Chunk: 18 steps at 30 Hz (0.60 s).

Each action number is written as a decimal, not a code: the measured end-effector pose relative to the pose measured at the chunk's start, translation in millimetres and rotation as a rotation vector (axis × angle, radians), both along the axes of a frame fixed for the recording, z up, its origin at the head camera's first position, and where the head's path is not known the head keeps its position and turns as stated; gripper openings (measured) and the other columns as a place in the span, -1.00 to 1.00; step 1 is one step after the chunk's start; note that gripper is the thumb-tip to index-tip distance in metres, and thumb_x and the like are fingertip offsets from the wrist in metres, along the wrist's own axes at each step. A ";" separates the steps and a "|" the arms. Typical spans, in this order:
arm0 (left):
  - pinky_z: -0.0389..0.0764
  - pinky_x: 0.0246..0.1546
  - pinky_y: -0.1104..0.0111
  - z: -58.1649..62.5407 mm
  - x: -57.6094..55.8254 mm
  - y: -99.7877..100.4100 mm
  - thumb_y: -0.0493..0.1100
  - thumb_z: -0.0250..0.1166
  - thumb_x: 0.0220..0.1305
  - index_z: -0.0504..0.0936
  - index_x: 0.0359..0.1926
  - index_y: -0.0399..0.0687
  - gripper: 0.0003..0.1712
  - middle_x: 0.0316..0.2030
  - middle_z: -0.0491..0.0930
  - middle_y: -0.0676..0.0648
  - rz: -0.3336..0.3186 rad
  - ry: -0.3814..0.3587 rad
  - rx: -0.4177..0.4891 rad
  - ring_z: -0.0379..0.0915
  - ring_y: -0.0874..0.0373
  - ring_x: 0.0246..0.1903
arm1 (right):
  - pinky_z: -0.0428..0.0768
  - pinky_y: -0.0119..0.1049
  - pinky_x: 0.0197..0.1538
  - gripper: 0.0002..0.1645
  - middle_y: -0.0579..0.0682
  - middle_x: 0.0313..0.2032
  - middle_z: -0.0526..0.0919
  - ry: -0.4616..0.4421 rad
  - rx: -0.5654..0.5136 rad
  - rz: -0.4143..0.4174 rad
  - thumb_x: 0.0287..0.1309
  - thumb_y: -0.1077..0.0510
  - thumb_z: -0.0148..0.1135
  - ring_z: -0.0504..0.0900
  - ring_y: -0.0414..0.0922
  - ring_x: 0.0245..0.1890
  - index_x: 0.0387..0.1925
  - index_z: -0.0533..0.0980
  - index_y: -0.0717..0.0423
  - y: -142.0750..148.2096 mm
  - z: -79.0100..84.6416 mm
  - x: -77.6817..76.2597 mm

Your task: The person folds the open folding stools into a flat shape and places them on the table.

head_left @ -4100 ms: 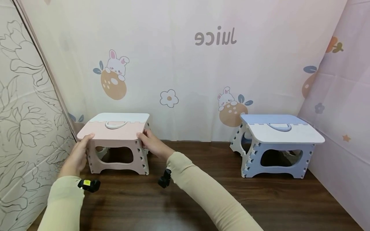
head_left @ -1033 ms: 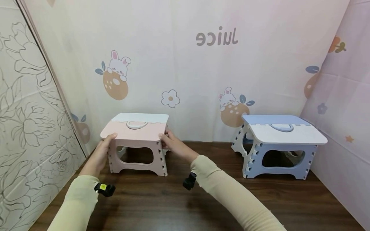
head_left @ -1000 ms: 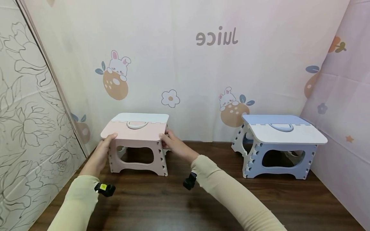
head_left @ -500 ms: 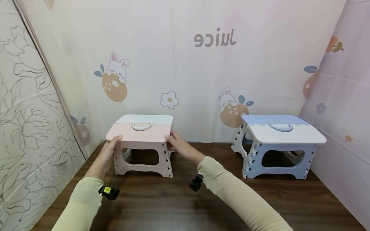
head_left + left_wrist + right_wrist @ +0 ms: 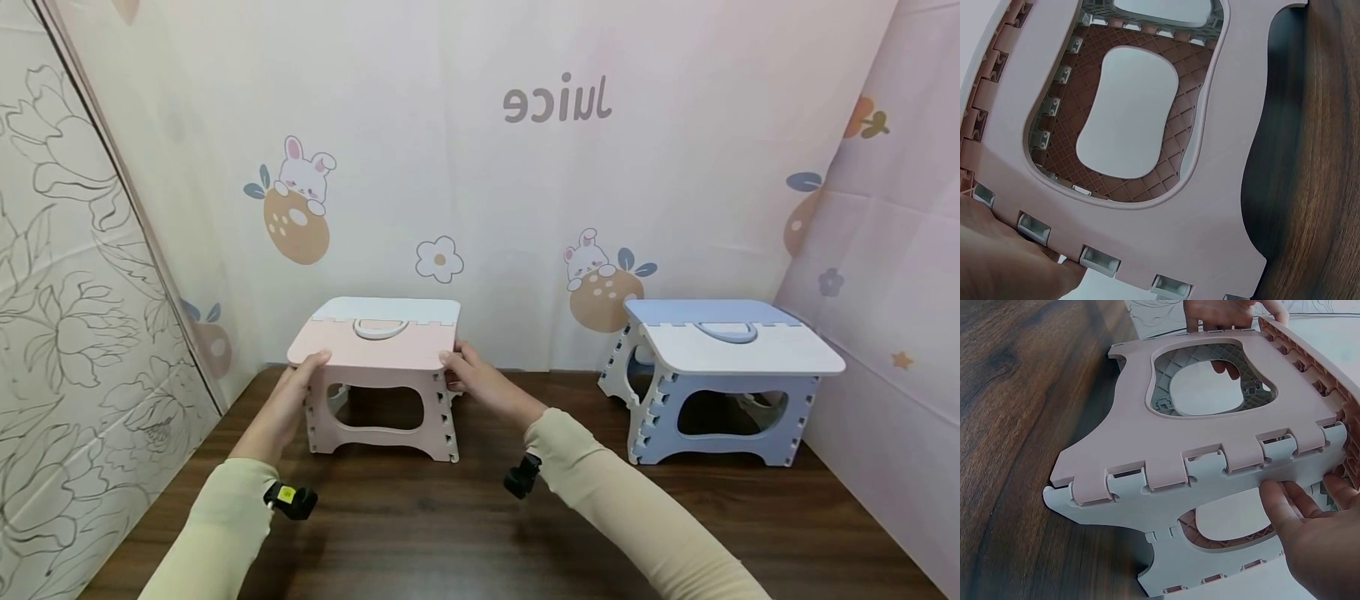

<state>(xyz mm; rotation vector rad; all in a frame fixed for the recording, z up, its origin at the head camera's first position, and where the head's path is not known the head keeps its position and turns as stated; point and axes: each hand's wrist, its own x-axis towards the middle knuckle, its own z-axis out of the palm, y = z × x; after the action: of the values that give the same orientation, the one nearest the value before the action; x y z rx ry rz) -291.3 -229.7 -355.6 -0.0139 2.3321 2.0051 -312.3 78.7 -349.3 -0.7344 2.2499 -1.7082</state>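
Note:
A pink and white folding step stool (image 5: 390, 343) stands unfolded on the dark wood table, left of the middle. My left hand (image 5: 287, 406) grips its left side, thumb on the front corner of the top. At the opposite side, my right hand (image 5: 491, 385) holds the stool with its thumb on the right front corner. In the right wrist view, that hand's fingers (image 5: 1282, 503) lie against the white folding side panel (image 5: 1141, 509). The left wrist view shows the pink front panel (image 5: 1222, 206) with its wide opening, and part of my left hand at the lower left.
A blue and white folding step stool (image 5: 742, 346) stands unfolded on the right of the table (image 5: 420, 533). A printed cloth backdrop (image 5: 517, 200) rises close behind both stools. Patterned side panels (image 5: 82, 292) border the table left and right.
The pink and white stool has slid right along the table, away from the left panel, with both hands holding its sides throughout. The blue and white stool has stayed where it was.

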 end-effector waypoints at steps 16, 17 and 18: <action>-0.26 0.43 -0.11 1.8 0.0 12.0 0.33 0.07 0.39 -0.32 0.61 0.03 0.08 0.56 -0.34 -0.19 -0.023 -0.019 0.016 -0.37 -0.10 0.49 | 0.42 0.03 0.26 -0.23 0.22 0.29 0.28 -0.002 -0.010 -0.023 0.52 -0.21 -0.16 0.41 0.10 0.22 0.48 0.02 0.20 15.0 -0.4 3.1; -0.26 0.43 -0.11 1.7 -0.4 13.1 0.33 0.08 0.39 -0.31 0.61 0.03 0.08 0.56 -0.32 -0.19 -0.023 -0.021 0.020 -0.36 -0.10 0.49 | 0.41 0.04 0.26 -0.23 0.23 0.29 0.28 0.000 -0.013 -0.022 0.53 -0.20 -0.17 0.41 0.11 0.22 0.48 0.01 0.21 16.6 -0.4 3.6; -0.26 0.43 -0.11 1.7 -0.8 14.4 0.33 0.08 0.39 -0.31 0.61 0.03 0.08 0.55 -0.31 -0.19 -0.023 -0.023 0.021 -0.35 -0.10 0.49 | 0.41 0.04 0.27 -0.23 0.23 0.29 0.28 0.000 -0.014 -0.024 0.53 -0.20 -0.17 0.41 0.12 0.22 0.48 0.01 0.21 18.2 -0.5 3.8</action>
<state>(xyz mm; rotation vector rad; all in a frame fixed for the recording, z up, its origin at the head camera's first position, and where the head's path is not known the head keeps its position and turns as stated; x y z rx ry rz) -292.0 -215.3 -353.9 -0.0093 2.2864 2.0085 -308.5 96.8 -349.8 -0.7132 2.2576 -1.7362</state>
